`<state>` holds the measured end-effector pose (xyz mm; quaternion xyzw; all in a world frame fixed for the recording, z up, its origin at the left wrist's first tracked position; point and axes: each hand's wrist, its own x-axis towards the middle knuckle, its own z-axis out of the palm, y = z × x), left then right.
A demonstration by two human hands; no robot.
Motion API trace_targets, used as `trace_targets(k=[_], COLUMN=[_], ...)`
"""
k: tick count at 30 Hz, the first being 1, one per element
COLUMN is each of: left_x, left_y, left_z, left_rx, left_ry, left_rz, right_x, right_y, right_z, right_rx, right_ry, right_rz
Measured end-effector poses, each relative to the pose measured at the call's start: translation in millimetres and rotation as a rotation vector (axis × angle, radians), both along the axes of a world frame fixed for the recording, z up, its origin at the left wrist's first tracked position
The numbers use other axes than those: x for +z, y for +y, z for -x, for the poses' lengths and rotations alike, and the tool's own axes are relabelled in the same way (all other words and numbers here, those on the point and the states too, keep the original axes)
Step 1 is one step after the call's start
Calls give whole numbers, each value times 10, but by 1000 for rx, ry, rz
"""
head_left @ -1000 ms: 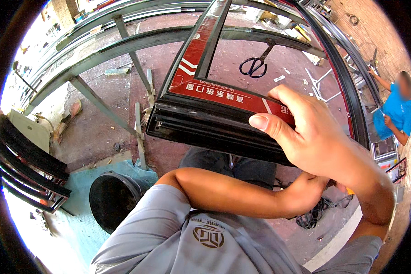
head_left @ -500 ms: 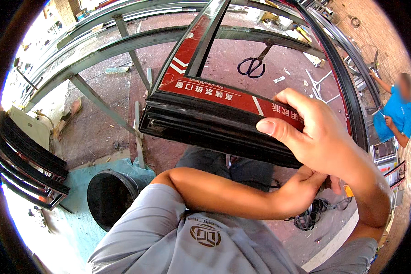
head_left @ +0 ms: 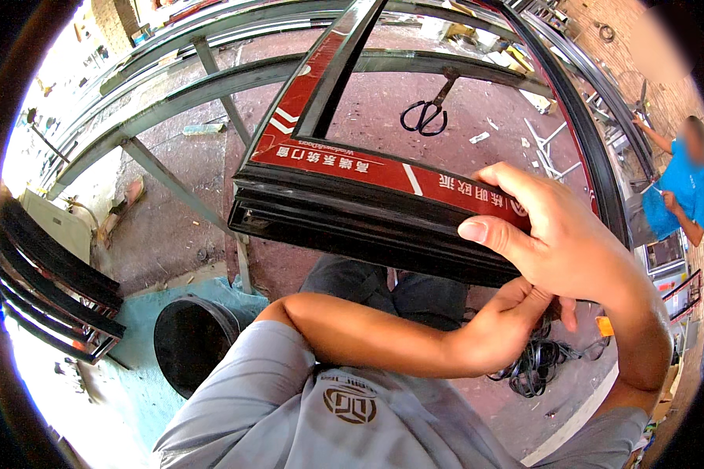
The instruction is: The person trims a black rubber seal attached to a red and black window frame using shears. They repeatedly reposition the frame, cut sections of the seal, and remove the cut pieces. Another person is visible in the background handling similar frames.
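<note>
A black window frame with red printed film on its upper face spans the centre, its near-left corner toward my left. My right hand grips its near bar at the right, thumb along the black side and fingers over the film. Just below, my left hand reaches across from the left and is closed, thumb pressed to the fingers. What it pinches is hidden beneath the frame and my right wrist. A tangle of thin black strip or cable lies under that hand; whether the two join, I cannot tell.
Metal rails of a stand run behind the frame. Black-handled scissors show at one rail. A black bucket stands at lower left, near curved-looking black profiles. A person in blue is at far right.
The window frame has shifted slightly to the left. My right hand now grips it farther right along the near bar, uncovering more film. My left hand has moved a little left, still closed.
</note>
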<state>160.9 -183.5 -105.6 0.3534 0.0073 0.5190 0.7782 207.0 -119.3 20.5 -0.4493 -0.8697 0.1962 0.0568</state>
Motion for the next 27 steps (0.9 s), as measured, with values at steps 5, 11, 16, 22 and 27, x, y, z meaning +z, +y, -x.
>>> trace_targets(k=[5, 11, 16, 22, 27], left_x=[-86, -545, -1053, -682, -413], left_y=[-43, -402, -377, -106, -68], left_z=[-79, -243, -369, -277, -377], left_rx=[9, 13, -291, -167, -175], left_ry=[-5, 241, 430, 599, 570], left_rz=[-48, -224, 177, -90, -165], right_x=[-82, -115, -79, -1033, -2242], right_y=[5, 15, -54, -1081, -1483], right_z=[-69, -161, -410, -1463, -1645], right_rx=[-3, -13, 128, -347, -610], right_ry=[10, 44, 206, 1065, 1224], right_rz=[-53, -104, -604, -791, -53])
